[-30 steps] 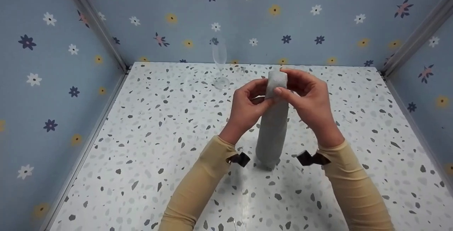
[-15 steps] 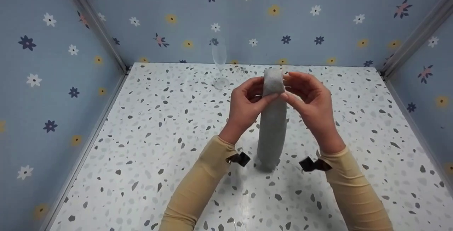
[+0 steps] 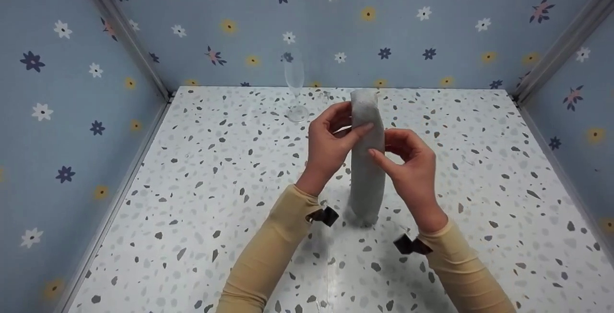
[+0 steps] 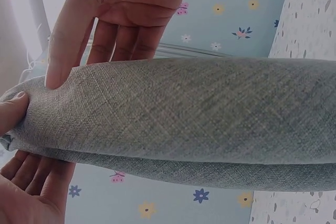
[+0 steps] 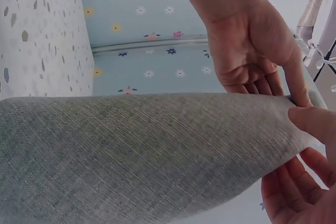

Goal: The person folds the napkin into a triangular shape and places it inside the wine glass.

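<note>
A grey cloth rolled into a tall tube stands upright on the speckled table, its rounded top slightly bent. Anything inside the roll is hidden. My left hand pinches it near the top from the left, thumb across the front and fingers behind. Lower down on the right side, my right hand holds the cloth lightly, thumb tip on the front and fingers at its back. The woven surface of the cloth fills the middle of the left wrist view, with a lengthwise fold edge along its lower side.
A clear champagne flute stands behind and left of the roll, near the back wall. Blue flowered panels enclose the table at the back and both sides.
My right hand has slid down the roll from its top to a lower spot. My left hand stays near the top, and the top has shifted slightly left.
</note>
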A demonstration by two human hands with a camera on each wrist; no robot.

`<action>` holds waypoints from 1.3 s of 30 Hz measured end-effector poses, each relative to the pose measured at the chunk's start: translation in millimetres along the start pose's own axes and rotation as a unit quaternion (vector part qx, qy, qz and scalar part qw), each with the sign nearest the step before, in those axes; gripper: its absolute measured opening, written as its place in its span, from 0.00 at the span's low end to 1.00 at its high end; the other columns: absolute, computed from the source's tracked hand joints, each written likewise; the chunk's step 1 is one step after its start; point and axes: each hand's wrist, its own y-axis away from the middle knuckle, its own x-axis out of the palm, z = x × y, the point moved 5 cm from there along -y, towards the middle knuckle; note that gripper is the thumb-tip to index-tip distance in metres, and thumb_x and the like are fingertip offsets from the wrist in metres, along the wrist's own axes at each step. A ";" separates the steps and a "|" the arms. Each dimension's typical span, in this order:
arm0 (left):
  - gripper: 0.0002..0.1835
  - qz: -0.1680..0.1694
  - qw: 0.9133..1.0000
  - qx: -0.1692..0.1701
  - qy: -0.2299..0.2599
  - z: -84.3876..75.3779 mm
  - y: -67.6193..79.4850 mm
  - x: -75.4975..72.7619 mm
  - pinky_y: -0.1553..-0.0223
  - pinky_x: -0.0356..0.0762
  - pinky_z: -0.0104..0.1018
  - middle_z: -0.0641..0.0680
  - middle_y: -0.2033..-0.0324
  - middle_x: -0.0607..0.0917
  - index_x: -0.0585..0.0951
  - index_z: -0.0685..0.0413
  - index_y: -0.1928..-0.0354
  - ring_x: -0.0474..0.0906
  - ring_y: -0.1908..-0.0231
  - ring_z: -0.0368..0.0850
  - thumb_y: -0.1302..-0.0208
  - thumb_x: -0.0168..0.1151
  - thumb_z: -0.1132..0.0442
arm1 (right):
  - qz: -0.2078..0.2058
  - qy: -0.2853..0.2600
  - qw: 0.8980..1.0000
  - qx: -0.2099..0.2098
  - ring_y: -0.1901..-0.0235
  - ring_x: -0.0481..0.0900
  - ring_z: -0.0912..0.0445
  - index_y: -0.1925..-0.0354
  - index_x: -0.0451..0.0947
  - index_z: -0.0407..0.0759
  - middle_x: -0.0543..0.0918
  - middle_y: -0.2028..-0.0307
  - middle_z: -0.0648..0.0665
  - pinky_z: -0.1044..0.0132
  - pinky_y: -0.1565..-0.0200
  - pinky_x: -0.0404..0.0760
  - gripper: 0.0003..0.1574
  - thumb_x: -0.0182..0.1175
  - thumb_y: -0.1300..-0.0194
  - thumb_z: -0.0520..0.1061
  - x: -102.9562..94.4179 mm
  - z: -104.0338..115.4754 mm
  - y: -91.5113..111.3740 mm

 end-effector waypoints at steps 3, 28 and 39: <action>0.20 -0.004 1.000 -0.004 0.003 1.3 0.3 0.1 0.57 0.81 0.48 0.60 0.59 0.84 0.79 0.68 0.51 0.82 0.59 0.50 0.48 0.71 0.74 | -0.001 0.001 1.000 0.009 0.61 0.82 0.48 0.56 0.78 0.29 0.82 0.60 0.37 0.59 0.56 0.81 0.20 0.71 0.48 0.31 3.5 -2.2 1.7; 0.20 -0.047 0.999 0.005 -0.003 5.1 0.9 -0.7 0.59 0.81 0.48 0.60 0.59 0.82 0.78 0.68 0.52 0.82 0.60 0.53 0.48 0.71 0.73 | -0.062 0.048 0.997 -0.027 0.64 0.81 0.46 0.56 0.77 0.28 0.82 0.64 0.38 0.53 0.59 0.80 0.22 0.71 0.50 0.31 11.0 2.6 10.7; 0.20 -0.047 0.999 0.009 -0.014 5.3 2.1 1.1 0.59 0.82 0.46 0.61 0.59 0.82 0.78 0.68 0.53 0.82 0.60 0.52 0.48 0.71 0.73 | -0.033 0.051 0.998 0.024 0.63 0.81 0.48 0.53 0.77 0.30 0.83 0.61 0.39 0.55 0.58 0.80 0.24 0.72 0.50 0.32 16.5 -3.5 8.1</action>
